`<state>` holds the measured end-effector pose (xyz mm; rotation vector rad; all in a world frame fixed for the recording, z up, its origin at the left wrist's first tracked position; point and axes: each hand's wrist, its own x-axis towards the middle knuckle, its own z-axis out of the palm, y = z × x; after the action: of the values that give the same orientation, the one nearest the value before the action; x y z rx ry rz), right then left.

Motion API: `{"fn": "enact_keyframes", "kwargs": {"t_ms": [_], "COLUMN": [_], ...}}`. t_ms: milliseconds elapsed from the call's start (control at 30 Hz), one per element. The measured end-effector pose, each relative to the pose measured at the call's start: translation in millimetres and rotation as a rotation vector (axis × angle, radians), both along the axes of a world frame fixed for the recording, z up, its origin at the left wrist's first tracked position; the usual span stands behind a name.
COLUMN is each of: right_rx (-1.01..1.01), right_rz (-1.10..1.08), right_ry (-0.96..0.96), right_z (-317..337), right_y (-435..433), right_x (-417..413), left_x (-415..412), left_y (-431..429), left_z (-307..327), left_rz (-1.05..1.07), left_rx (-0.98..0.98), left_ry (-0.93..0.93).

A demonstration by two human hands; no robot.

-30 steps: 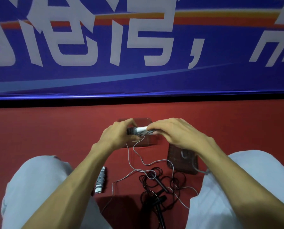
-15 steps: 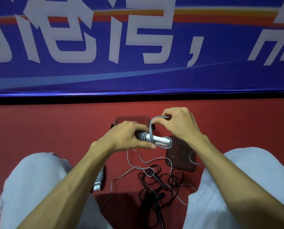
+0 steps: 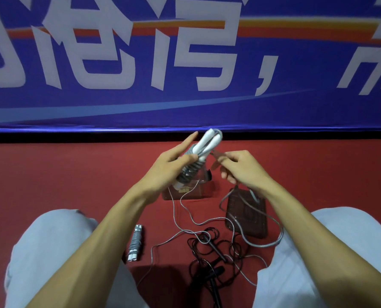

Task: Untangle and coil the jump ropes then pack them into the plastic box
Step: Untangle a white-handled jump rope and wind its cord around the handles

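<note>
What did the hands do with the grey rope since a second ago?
The left hand lifted the white handles and tipped them up, with more grey rope wound round them. The right hand moved to the right, pinching the loose rope. The finished bundle, black tangle, plastic box and lid stayed put.

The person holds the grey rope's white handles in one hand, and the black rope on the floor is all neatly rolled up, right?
Not quite. The head view shows the black rope lying in a loose tangle on the floor, not rolled up. The left hand does hold the white handles of the grey rope.
</note>
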<state>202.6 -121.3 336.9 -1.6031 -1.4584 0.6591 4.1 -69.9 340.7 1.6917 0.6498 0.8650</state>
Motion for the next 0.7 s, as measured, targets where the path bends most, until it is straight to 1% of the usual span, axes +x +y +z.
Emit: {"fn": "enact_keyframes", "kwargs": {"t_ms": [167,233,300,333,367,433,467,500,533,567,633,700], "right_rx": [-0.064,-0.118,-0.192,-0.239,-0.295,-0.384,-0.398,-0.389,-0.355,-0.296,-0.163,-0.061], "right_rz": [0.196,0.266,0.303,0.312,0.32,0.35,0.362,0.356,0.34,0.324,0.309,0.336], "right_ry": [0.217,0.262,0.262,0.224,0.148,-0.049,-0.093,-0.089,-0.087,-0.13,-0.331,-0.492], "right_z": [4.5,4.7,2.7,0.6,-1.9,-6.5,-8.4,-9.4,-8.5,-6.2,0.8,5.7], "right_y": [-4.9,-4.7,-5.3,-6.3,-7.8,-10.6,-11.2,-10.9,-10.9,-11.4,-13.8,-18.2], "right_x": [0.5,1.7,1.1,0.6,0.0,-1.6,-2.5,-3.3,-4.2,-5.3,-7.6,-9.4], "left_x": [2.7,3.3,3.7,2.7,0.9,-6.2,-10.2,-13.7,-16.7,-18.6,-21.4,-22.2], "left_y": [-6.1,-5.6,-3.8,-2.2,0.2,8.4,13.3,18.2,21.9,23.8,27.5,31.0], "left_z": [8.2,7.9,7.8,8.4,9.4,11.1,10.8,9.4,7.6,6.0,0.6,-6.7], "left_rz": [0.043,0.064,0.095,0.113,0.14,0.226,0.278,0.326,0.368,0.403,0.435,0.447], "left_rx": [-0.232,-0.287,-0.303,-0.309,-0.32,-0.319,-0.293,-0.262,-0.231,-0.2,-0.113,-0.014], "left_ry": [-0.157,-0.184,-0.189,-0.196,-0.21,-0.234,-0.225,-0.207,-0.187,-0.173,-0.139,-0.053]}}
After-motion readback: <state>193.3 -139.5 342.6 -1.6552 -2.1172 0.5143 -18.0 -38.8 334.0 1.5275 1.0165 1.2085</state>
